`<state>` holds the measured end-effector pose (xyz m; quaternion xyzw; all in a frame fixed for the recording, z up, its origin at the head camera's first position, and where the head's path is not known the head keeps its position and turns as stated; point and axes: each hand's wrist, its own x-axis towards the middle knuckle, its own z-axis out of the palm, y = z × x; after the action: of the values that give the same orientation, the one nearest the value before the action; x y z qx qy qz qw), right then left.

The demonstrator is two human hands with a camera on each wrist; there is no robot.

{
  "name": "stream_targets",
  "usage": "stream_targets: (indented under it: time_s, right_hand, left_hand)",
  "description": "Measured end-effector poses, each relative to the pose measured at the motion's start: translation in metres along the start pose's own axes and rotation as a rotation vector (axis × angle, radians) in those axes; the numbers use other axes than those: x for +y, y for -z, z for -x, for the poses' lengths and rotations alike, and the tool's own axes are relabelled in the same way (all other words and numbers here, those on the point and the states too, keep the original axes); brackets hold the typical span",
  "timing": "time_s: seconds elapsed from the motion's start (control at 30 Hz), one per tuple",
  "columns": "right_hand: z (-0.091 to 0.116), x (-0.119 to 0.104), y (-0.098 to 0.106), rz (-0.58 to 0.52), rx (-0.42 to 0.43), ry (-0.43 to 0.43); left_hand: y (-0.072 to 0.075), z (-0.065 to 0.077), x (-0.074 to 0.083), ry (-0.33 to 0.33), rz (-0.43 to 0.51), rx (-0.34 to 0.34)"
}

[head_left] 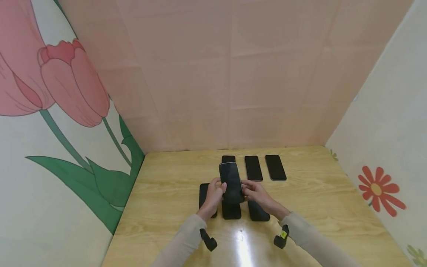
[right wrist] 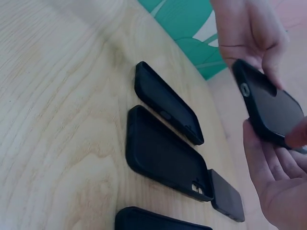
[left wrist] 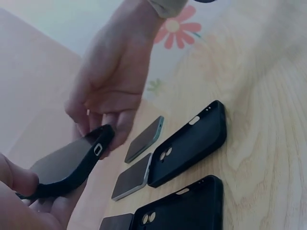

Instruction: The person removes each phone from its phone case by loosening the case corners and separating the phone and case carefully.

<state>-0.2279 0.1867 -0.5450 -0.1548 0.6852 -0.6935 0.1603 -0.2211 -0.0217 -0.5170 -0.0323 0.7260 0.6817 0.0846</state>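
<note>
Between both hands is a smartphone (head_left: pixel 231 178) with a black phone case (right wrist: pixel 254 112) around it, raised above the table, its dark screen facing up. My left hand (head_left: pixel 214 194) grips the left side, thumb over the screen's edge. On the opposite side my right hand (head_left: pixel 261 195) holds it, with fingers beneath the case and the thumb at its edge in the right wrist view. Below lie several items: a left black case (head_left: pixel 203 196), a middle case (head_left: pixel 231 212) and a right case (head_left: pixel 258 212), hollow sides up. Whether the held phone is fully seated is unclear.
Behind the cases, three smartphones lie in a row: a left one (head_left: pixel 228 158) partly hidden by the held phone, a middle one (head_left: pixel 253 168) and a right one (head_left: pixel 275 167). The wooden table (head_left: pixel 317 200) meets walls at the back and both sides.
</note>
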Motion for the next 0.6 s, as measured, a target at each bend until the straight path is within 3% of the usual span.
stream_targets:
  time_s: [0.23,0.37,0.6]
  right_hand:
    - [0.005,0.001,0.000,-0.075,-0.019,-0.020]
    - [0.004,0.001,-0.003,-0.076,0.051,-0.055]
    - [0.000,0.002,-0.005,-0.009,0.249,-0.109]
  left_hand:
    - [-0.003,0.000,0.001,0.021,0.135,0.001]
    - [-0.006,0.001,0.001,0.033,0.167,-0.009]
    - [-0.015,0.002,0.005,0.027,0.239,-0.023]
